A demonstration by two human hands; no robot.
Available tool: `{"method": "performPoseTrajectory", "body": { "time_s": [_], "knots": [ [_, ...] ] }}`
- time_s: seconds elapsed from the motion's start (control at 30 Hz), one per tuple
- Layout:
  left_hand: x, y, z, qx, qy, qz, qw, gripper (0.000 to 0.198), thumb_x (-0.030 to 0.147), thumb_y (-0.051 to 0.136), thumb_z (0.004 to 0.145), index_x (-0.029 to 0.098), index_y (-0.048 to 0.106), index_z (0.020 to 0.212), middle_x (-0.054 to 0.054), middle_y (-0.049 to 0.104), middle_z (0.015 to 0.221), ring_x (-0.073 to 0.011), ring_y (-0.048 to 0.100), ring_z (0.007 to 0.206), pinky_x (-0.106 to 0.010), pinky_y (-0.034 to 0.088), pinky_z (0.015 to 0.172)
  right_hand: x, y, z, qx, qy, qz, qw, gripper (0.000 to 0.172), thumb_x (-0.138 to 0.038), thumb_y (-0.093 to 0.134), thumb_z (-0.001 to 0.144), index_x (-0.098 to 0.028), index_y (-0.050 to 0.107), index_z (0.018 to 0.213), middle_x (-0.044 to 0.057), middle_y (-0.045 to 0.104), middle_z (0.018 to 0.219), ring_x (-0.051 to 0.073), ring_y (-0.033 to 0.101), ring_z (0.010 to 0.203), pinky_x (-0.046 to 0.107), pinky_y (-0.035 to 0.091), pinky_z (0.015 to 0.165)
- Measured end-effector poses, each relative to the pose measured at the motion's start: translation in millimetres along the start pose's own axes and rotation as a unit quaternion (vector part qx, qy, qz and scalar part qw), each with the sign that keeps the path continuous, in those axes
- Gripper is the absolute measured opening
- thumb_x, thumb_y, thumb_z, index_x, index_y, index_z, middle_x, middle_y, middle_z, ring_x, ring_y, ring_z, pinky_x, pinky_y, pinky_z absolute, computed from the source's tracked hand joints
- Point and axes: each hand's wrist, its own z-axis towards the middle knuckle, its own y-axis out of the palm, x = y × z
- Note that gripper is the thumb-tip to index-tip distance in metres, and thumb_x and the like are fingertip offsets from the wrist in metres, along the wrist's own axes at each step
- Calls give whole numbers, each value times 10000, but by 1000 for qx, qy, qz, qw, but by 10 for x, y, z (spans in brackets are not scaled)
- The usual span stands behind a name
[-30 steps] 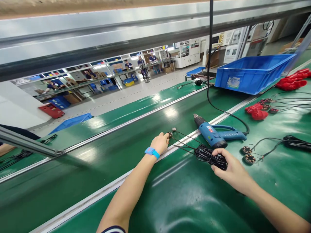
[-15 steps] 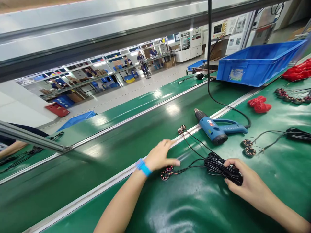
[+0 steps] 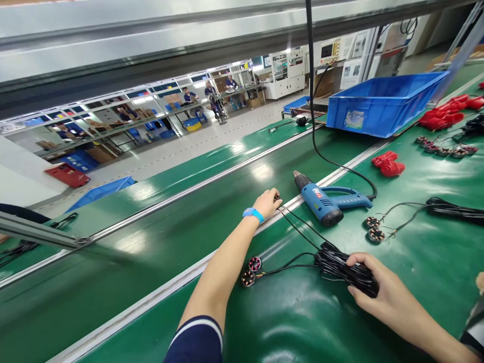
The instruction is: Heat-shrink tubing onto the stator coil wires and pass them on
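My left hand [image 3: 266,203], with a blue band at the wrist, is closed round the small motor stators [image 3: 277,198] beside the white rail; the fingers hide most of them. Two thin black wires run from there to a coiled bundle of black cable [image 3: 336,266]. My right hand [image 3: 383,285] grips the near end of that bundle between thumb and fingers, on the green mat. From the same bundle, another wire pair leads to two round stators with copper windings [image 3: 248,278], which lie left of it. A blue heat gun [image 3: 325,204] rests on its side beyond the bundle.
Two more stators [image 3: 375,235] lie at right, wired to a black cable coil [image 3: 454,210]. Red wrapped pieces [image 3: 388,164] and a blue crate [image 3: 378,113] are farther back. The heat gun's cord [image 3: 312,101] hangs from above. At far right, part of another person shows.
My left hand has moved forward and right, from above the nearer stators to the ones by the rail, and closed on them. My right hand stays on the cable bundle.
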Motion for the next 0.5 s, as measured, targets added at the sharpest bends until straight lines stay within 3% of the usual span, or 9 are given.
{"method": "performPoseTrajectory", "body": {
  "time_s": [0.1, 0.27, 0.37, 0.5],
  "knots": [
    [-16, -69, -412, -8, 11, -15, 1000, 252, 329, 541, 967, 239, 545, 1201, -62, 616, 1061, -226, 627, 989, -354, 497, 914, 134, -143, -191, 3, -8, -14, 1000, 360, -406, 602, 843, -260, 524, 1163, 36, 596, 1097, 242, 617, 906, 302, 548, 701],
    [-14, 3, -1070, -35, 20, -51, 998, 282, 395, 551, 966, 256, 568, 1211, -49, 617, 1068, -218, 639, 961, -338, 504, 895, 430, -333, -466, -10, -22, -49, 999, 387, -442, 670, 870, -385, 528, 1226, 42, 600, 1147, 271, 624, 992, 344, 583, 750],
    [-82, 36, -1199, -22, 7, -79, 997, 381, 481, 567, 952, 251, 539, 1254, -55, 618, 1107, -212, 633, 983, -322, 500, 877, 610, -431, -494, -13, -10, -74, 997, 434, -573, 713, 850, -421, 551, 1223, 52, 596, 1186, 282, 606, 1063, 371, 574, 831],
    [-210, 55, -1164, -25, -16, -117, 993, 325, 526, 565, 941, 213, 585, 1023, 10, 645, 782, -175, 629, 747, -274, 474, 714, 759, -579, -364, 14, 33, -108, 994, 455, -722, 631, 871, -385, 616, 1177, 86, 614, 1168, 262, 621, 1039, 361, 553, 850]
  ]
}}
